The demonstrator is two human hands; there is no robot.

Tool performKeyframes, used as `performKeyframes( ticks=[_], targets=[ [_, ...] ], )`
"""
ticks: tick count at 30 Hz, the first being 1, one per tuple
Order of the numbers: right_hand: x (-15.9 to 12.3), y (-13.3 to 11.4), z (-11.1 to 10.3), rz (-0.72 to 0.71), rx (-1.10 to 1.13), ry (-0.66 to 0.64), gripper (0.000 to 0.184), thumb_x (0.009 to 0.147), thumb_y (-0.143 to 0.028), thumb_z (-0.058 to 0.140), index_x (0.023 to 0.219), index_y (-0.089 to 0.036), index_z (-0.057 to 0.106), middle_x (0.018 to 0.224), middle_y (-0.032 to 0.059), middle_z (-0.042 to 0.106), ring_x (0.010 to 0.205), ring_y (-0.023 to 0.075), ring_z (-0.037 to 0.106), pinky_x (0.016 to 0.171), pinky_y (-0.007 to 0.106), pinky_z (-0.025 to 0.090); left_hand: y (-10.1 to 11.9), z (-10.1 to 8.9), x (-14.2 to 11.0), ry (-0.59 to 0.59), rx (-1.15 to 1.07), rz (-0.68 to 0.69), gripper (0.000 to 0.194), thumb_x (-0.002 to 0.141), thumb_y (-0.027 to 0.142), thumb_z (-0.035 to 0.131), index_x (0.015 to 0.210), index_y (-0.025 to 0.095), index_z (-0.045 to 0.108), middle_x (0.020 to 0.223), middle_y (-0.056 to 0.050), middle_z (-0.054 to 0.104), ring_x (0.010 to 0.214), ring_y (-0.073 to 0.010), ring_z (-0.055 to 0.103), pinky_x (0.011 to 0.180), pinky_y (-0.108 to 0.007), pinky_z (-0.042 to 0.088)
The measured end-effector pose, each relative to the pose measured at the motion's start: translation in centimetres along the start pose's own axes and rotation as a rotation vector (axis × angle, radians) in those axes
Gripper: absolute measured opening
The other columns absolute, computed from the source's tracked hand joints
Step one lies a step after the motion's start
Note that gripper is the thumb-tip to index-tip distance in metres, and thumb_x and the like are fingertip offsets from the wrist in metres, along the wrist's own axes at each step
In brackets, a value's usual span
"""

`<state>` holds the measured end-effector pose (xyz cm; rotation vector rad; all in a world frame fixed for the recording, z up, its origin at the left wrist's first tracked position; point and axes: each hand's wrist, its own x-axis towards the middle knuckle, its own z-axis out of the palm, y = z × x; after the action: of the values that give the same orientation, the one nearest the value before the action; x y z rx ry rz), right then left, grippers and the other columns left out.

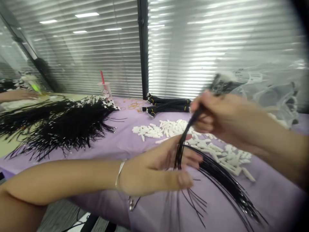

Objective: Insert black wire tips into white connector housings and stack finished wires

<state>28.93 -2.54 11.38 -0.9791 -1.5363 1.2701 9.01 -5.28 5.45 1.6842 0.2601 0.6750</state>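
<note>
A bundle of black cords (183, 141) is held up over the near part of the purple cloth (116, 146), its upper part gripped in the closed fingers of the right hand (210, 112). From there it is hung down across the left hand (161, 170), which is kept loosely open, with thumb and fingers apart around the cords and not clenched; the lower ends are blurred. Above the right fist, a dark and whitish end (222, 83) is too blurred to be made out. A curved bunch of black cords (224, 180) is laid on the cloth beyond the left fingertips, and small white pieces (171, 128) are scattered behind and beside it. Farther back, black bundles (169, 105) tied with yellow bands are seen, with orange loops (135, 105) and a cup (105, 91) with a red straw to their left. A large heap of black cords (70, 125) is spread at the left, clear plastic bags (270, 93) are set at the right, and another person's hand (20, 95) is seen at the far left.
</note>
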Motion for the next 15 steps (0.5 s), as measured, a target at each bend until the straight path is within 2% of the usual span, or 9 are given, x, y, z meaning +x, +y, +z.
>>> performKeyframes(
  ticks=[1,2,3,5,7,9,12,14,15],
  targets=[
    [0.9,0.5,0.8,0.015,0.082,-0.043,0.033,0.085,-0.048,0.051,0.075,-0.016,0.056,0.050,-0.0043,0.038,0.045,0.0052,0.041,0.045,0.020,0.035,0.0,0.4,0.0,0.050,-0.104,-0.073,0.051,0.086,0.036,0.053,0.128,0.019,0.030,0.097,-0.010,0.061,0.092,-0.0194,0.060,0.084,-0.038,0.049],
    [1.7,1.1,1.5,0.027,0.161,-0.081,0.032,0.084,-0.047,0.053,0.076,-0.016,0.056,0.051,-0.0043,0.039,0.046,0.0055,0.042,0.046,0.020,0.036,0.0,0.5,-0.1,0.122,-0.175,-0.146,0.038,0.087,0.032,0.051,0.119,0.019,0.036,0.075,-0.002,0.059,0.071,-0.0141,0.061,0.073,-0.034,0.052],
    [2.5,1.8,1.9,0.038,0.228,-0.110,0.032,0.083,-0.047,0.055,0.078,-0.016,0.056,0.054,-0.0034,0.043,0.049,0.0061,0.045,0.048,0.020,0.038,0.1,0.3,-0.3,0.206,-0.228,-0.220,0.023,0.090,0.029,0.048,0.110,0.019,0.041,0.059,0.004,0.051,0.053,-0.0092,0.053,0.061,-0.027,0.052],
    [3.4,3.3,2.0,0.074,0.293,-0.166,0.033,0.081,-0.049,0.057,0.086,-0.016,0.056,0.064,-0.0003,0.052,0.056,0.0083,0.051,0.054,0.022,0.043,0.9,-1.0,-1.1,0.369,-0.303,-0.319,0.009,0.093,0.026,0.040,0.095,0.018,0.045,0.048,0.010,0.031,0.037,-0.0039,0.030,0.040,-0.015,0.039],
    [3.2,4.7,1.3,0.166,0.277,-0.200,0.033,0.080,-0.048,0.058,0.092,-0.017,0.055,0.074,0.0019,0.057,0.062,0.0099,0.054,0.058,0.023,0.046,2.4,-3.3,-2.1,0.495,-0.288,-0.355,0.011,0.092,0.025,0.040,0.091,0.017,0.047,0.048,0.010,0.025,0.037,-0.0031,0.017,0.033,-0.010,0.020],
    [2.2,5.8,0.2,0.287,0.182,-0.192,0.031,0.080,-0.045,0.059,0.094,-0.017,0.056,0.075,0.0024,0.058,0.063,0.0104,0.055,0.059,0.023,0.045,4.2,-6.1,-3.1,0.626,-0.182,-0.358,0.015,0.092,0.025,0.038,0.090,0.016,0.049,0.050,0.009,0.020,0.040,-0.0041,0.011,0.034,-0.011,0.015],
    [0.5,7.1,-1.4,0.375,-0.009,-0.179,0.030,0.080,-0.043,0.059,0.094,-0.016,0.058,0.077,0.0028,0.058,0.066,0.0112,0.055,0.063,0.025,0.045,6.4,-10.4,-4.3,0.726,-0.039,-0.356,0.020,0.093,0.018,0.031,0.086,0.015,0.049,0.056,0.007,0.008,0.046,-0.0072,0.002,0.035,-0.014,0.008],
    [-0.3,7.7,-2.0,0.383,-0.112,-0.196,0.031,0.080,-0.044,0.058,0.092,-0.016,0.059,0.078,0.0026,0.058,0.068,0.0109,0.054,0.066,0.025,0.044,7.2,-13.3,-5.0,0.720,0.237,-0.407,0.021,0.094,0.021,0.029,0.089,0.016,0.048,0.058,0.006,0.008,0.047,-0.0082,0.004,0.037,-0.014,0.010],
    [-0.5,7.9,-2.2,0.387,-0.156,-0.211,0.030,0.080,-0.044,0.058,0.091,-0.016,0.059,0.078,0.0025,0.058,0.068,0.0106,0.053,0.067,0.025,0.044,7.5,-14.7,-5.3,0.702,0.486,-0.450,0.022,0.094,0.022,0.027,0.094,0.016,0.048,0.059,0.006,0.011,0.047,-0.0077,0.008,0.038,-0.013,0.013]
  ],
)
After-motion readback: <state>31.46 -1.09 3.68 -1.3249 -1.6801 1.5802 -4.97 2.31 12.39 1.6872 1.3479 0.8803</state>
